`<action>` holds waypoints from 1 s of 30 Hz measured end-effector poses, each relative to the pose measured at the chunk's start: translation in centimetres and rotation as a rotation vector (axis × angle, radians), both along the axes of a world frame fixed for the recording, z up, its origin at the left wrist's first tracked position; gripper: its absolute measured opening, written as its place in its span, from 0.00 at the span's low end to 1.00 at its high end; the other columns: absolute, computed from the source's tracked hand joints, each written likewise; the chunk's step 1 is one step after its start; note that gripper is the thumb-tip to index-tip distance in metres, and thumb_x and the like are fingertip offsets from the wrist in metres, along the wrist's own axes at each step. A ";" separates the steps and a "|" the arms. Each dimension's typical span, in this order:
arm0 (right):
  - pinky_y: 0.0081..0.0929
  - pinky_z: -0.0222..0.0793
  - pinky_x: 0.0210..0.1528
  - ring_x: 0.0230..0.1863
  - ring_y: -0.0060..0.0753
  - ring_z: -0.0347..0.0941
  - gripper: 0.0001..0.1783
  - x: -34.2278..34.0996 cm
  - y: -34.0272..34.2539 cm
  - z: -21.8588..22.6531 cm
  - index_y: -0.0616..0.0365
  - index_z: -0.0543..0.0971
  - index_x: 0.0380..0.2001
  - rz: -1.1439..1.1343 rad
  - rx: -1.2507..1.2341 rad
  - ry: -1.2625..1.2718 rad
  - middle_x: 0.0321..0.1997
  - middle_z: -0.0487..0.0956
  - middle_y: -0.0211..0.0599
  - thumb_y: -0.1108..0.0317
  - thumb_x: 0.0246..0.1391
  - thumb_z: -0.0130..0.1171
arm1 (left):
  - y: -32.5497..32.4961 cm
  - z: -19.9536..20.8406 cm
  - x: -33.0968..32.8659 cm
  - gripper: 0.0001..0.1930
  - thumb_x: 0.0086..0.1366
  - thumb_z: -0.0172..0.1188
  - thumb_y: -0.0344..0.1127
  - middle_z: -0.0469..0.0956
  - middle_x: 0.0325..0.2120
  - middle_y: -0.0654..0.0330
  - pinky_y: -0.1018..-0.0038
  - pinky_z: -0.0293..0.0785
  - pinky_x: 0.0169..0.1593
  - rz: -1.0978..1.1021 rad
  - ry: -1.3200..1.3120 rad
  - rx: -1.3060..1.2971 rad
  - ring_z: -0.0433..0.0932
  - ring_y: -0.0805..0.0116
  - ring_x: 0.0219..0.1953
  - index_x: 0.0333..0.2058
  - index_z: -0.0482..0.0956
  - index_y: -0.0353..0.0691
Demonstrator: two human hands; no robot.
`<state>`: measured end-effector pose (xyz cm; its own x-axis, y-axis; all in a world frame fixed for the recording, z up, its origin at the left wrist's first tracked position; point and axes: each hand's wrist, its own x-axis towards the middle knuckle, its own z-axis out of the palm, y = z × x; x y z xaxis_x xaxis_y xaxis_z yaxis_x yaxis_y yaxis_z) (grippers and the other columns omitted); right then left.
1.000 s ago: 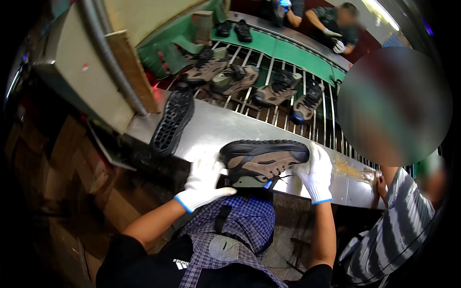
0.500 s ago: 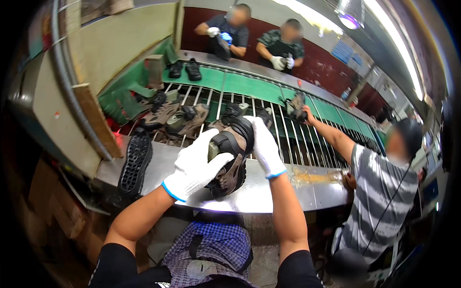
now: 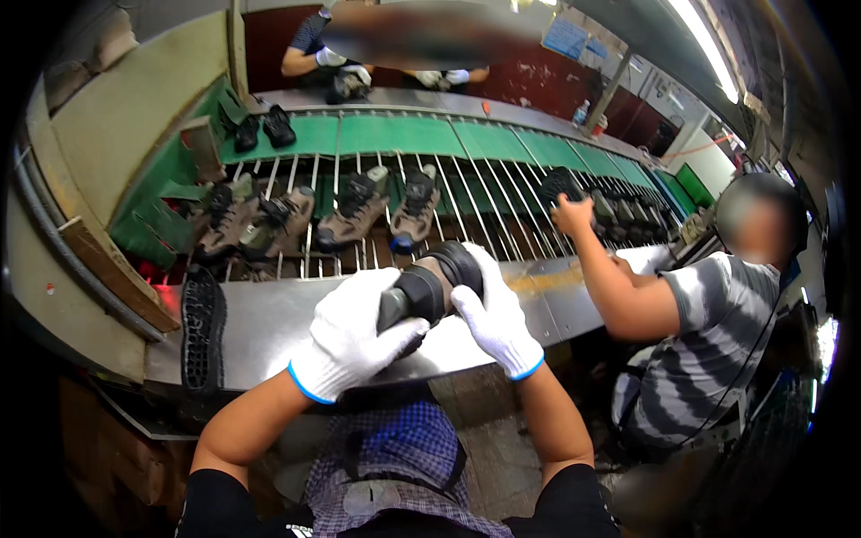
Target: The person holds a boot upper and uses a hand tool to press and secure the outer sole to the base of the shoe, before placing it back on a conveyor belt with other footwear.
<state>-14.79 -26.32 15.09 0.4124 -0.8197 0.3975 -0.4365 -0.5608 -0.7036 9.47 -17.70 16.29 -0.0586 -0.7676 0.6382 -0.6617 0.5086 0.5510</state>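
Observation:
Between my hands is a brown and black shoe (image 3: 429,285), held over the metal counter's front part. My left hand (image 3: 352,334), in a white knit glove with a blue cuff, is closed round one end of it. My right hand (image 3: 495,316), gloved the same way, grips the other end with the thumb on its near side. Much of the shoe is hidden by the gloves. To the left, a black shoe sole (image 3: 204,330) lies on the counter with its lattice side up. Several brown and black shoes (image 3: 357,213) sit on the rails just beyond.
Metal rails (image 3: 484,211) run beyond the steel counter (image 3: 260,345), with a green belt (image 3: 395,136) behind. Two black shoes (image 3: 279,127) stand there. At right, a co-worker (image 3: 700,314) holds a dark shoe (image 3: 560,184) over the rails. A wooden post and panel stand left.
My view has swung to the right. The shoe in my hands has tilted toward lying flat, and both hands still hold it. The co-worker's arm has drawn in, with a shoe in hand.

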 end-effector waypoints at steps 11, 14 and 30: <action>0.35 0.67 0.74 0.69 0.35 0.73 0.35 -8.1 13.6 -3.6 0.68 0.67 0.72 -0.161 0.621 -0.368 0.67 0.78 0.47 0.63 0.68 0.64 | 6.4 -3.8 -6.3 0.29 0.50 0.76 0.36 0.85 0.43 0.41 0.66 0.86 0.41 -0.415 -0.300 -0.203 0.87 0.49 0.38 0.50 0.82 0.30; 0.33 0.69 0.71 0.65 0.33 0.74 0.35 -8.7 14.1 -2.3 0.64 0.69 0.72 -0.126 0.890 -0.223 0.65 0.79 0.43 0.63 0.67 0.66 | 7.8 -5.1 -6.4 0.23 0.55 0.67 0.32 0.84 0.45 0.42 0.68 0.85 0.39 -0.524 -0.351 -0.275 0.85 0.53 0.39 0.51 0.82 0.31; 0.49 0.85 0.61 0.58 0.49 0.85 0.33 -1.4 -3.0 -6.2 0.59 0.74 0.68 0.068 1.127 -1.033 0.65 0.82 0.48 0.47 0.71 0.57 | 8.5 -12.1 10.1 0.27 0.59 0.76 0.35 0.85 0.52 0.44 0.53 0.79 0.62 0.222 0.013 0.088 0.83 0.41 0.56 0.56 0.81 0.32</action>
<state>-16.18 -29.32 8.87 0.4031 -0.8741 -0.2711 0.5001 0.4585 -0.7346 19.57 -9.20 4.16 0.1257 -0.8135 0.5678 -0.7442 0.3012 0.5962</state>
